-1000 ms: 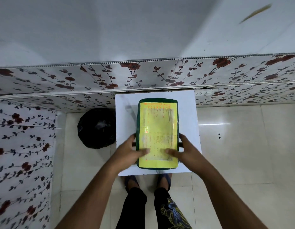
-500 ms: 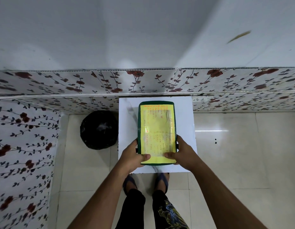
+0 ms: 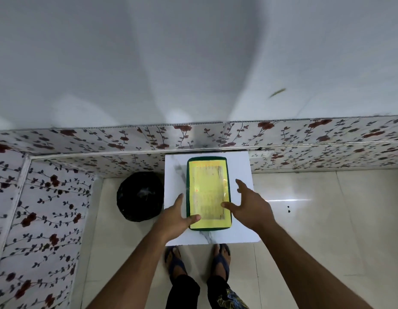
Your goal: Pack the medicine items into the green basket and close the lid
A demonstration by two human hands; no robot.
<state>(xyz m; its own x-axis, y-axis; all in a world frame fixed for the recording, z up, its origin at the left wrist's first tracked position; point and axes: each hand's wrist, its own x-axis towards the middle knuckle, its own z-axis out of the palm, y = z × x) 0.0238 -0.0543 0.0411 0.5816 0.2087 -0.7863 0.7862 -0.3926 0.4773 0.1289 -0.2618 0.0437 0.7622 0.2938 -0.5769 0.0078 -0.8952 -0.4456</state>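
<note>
The green basket [image 3: 188,186] stands on a small white table [image 3: 241,166], its lid down. The lid [image 3: 208,188] carries a yellow printed sheet that covers the contents, so no medicine items show. My left hand [image 3: 176,216] rests against the basket's near left side, thumb lying on the lid's near edge. My right hand [image 3: 249,205] hovers at the right side with fingers spread, thumb tip near the lid's right edge; I cannot tell whether it touches.
A black round bin [image 3: 140,195] stands on the tiled floor left of the table. Floral-patterned wall panels [image 3: 48,208] run behind and to the left. My feet in sandals [image 3: 196,262] are just under the table's near edge.
My right hand has let go of the basket's side and spread its fingers. The camera has tilted up, so the table sits lower and smaller in view.
</note>
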